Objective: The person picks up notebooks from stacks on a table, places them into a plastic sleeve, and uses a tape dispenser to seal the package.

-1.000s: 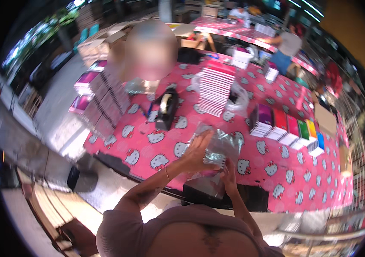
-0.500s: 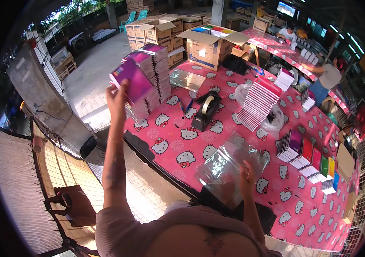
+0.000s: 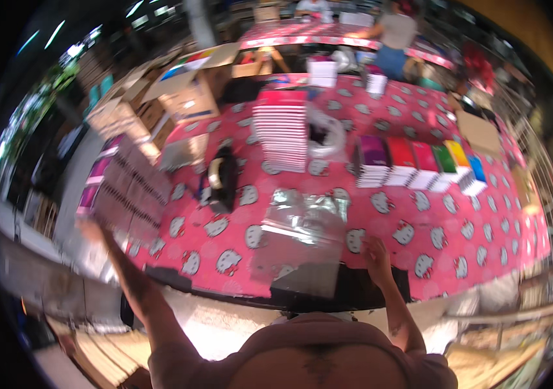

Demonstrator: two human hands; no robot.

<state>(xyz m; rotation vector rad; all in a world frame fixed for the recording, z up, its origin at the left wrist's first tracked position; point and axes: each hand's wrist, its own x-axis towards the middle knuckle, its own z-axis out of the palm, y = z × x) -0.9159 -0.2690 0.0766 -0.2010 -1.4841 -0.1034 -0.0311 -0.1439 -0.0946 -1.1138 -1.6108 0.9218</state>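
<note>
By notebook stack (image 3: 127, 188); left hand (image 3: 93, 231), grip unclear; beside bags (image 3: 299, 227); right hand (image 3: 375, 254), grip apart

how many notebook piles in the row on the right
6, left to right: purple pile, red pile, pink pile, green pile, yellow pile, blue pile; others may be hidden behind.

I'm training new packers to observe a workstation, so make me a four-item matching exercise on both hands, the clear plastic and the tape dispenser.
Column one
1. Left hand
2. Tape dispenser
3. Right hand
4. Clear plastic

Column two
A. Just right of the see-through material
B. Transparent and shiny, in front of the person
C. At the far left, by the purple-topped notebook stacks
D. Black

Right pairs: 1-C, 2-D, 3-A, 4-B
</note>
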